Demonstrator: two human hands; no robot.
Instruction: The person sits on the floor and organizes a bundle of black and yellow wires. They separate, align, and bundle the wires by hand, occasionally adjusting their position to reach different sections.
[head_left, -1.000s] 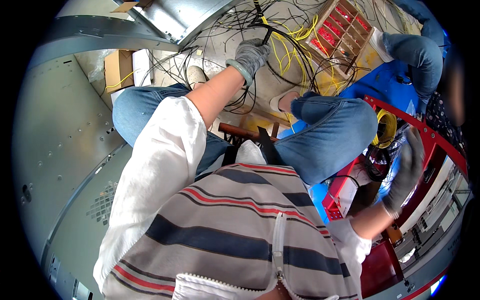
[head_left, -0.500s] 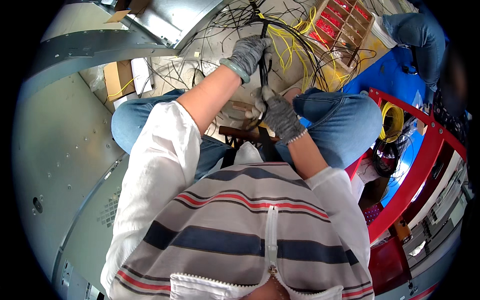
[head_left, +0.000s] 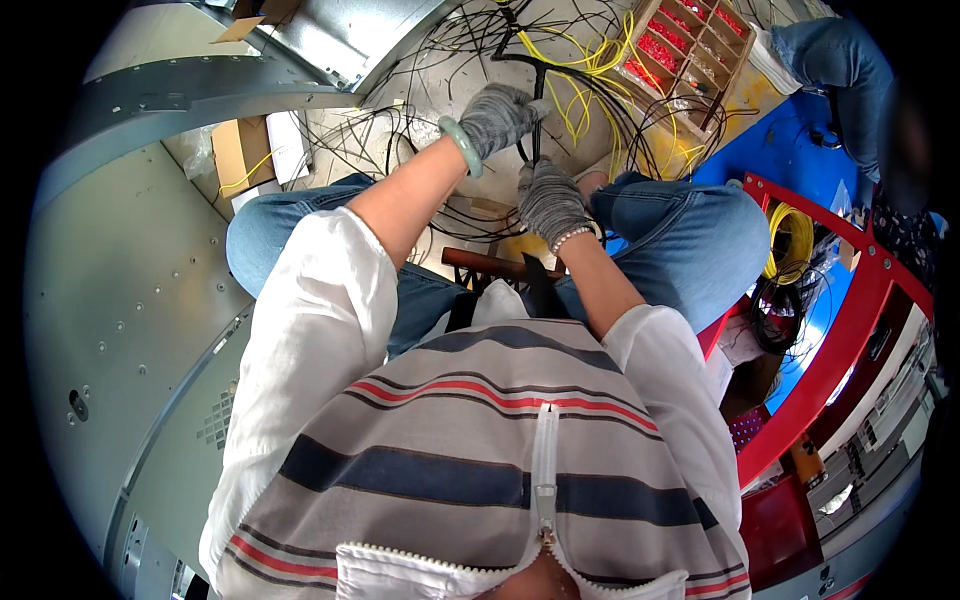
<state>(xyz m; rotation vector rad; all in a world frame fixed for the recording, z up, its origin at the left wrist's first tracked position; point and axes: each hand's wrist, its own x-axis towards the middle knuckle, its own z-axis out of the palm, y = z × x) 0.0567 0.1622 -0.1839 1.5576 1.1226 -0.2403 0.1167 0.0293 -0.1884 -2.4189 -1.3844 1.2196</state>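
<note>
Concrete floor (head_left: 430, 100) strewn with loose wire lies around the person's feet. Near 12 o'clock, the gloved left hand (head_left: 500, 118) is curled around a black cable bundle (head_left: 540, 88), thumb laid across it. Just below, toward 6 o'clock from it, the gloved right hand (head_left: 552, 203) seems closed on the same bundle, though its back hides how the fingertips press.

As a judgement, this grip works best with the left hand firm as the anchor and the right hand drawing the strands straight toward 6 o'clock, all parallel, pulling evenly so that none kinks. Keeping the fork above the left hand unstrained would help too, as would holding the yellow wires (head_left: 575, 75) clear.

Farther out, a wooden box (head_left: 732, 82) with red bits in its compartments sits between 1 and 2 o'clock, near the yellow wires. A co-worker's leg (head_left: 830, 55) is at 2 o'clock, a yellow coil (head_left: 800, 235) between 2 and 3, a red frame (head_left: 868, 300) at 3, a metal panel (head_left: 130, 280) at 9 and a cardboard box (head_left: 240, 150) at 10.
</note>
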